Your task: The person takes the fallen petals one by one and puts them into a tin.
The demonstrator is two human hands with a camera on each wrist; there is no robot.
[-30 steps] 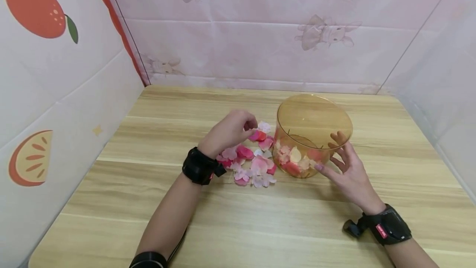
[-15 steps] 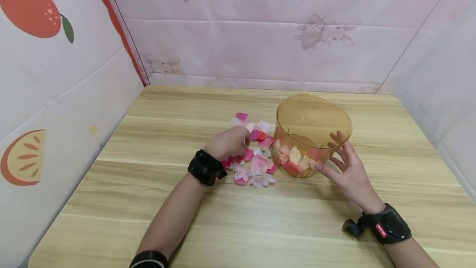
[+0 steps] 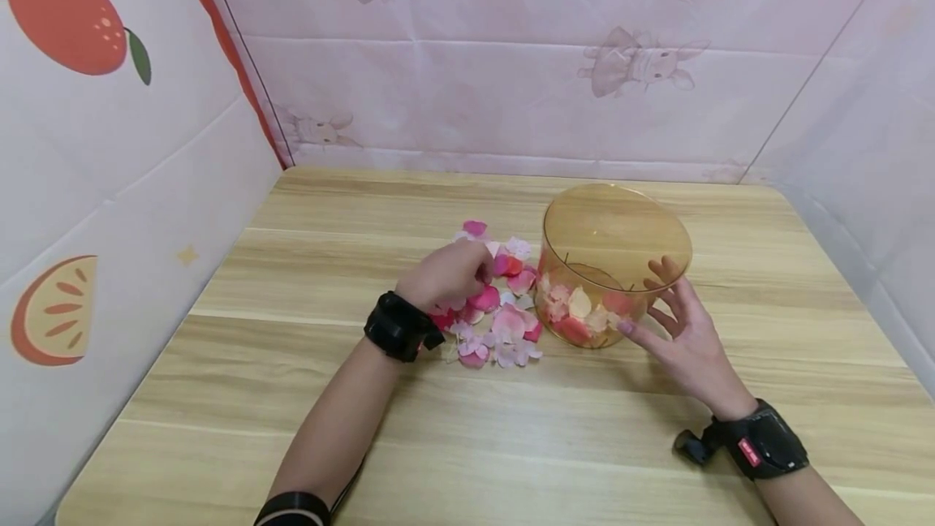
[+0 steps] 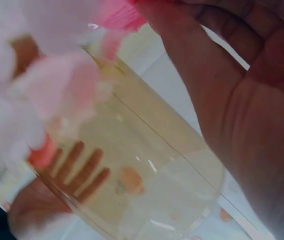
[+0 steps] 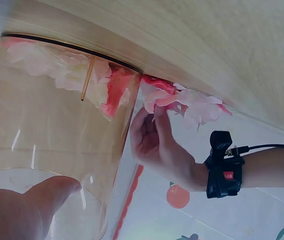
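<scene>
While right hand steadies tub, left hand pinches petals

Left grip curled, fingers pinched; right grip fingers spread, straight

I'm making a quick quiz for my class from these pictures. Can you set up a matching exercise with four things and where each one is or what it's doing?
Things:
1. left hand
2. right hand
3. loose petals
4. amber tub

States:
A. stands upright, some petals inside
B. lie on the table beside the tub
C. fingers spread against the tub's side
D. curled over the petal pile

Pairs: 1-D, 2-C, 3-B, 4-A
</scene>
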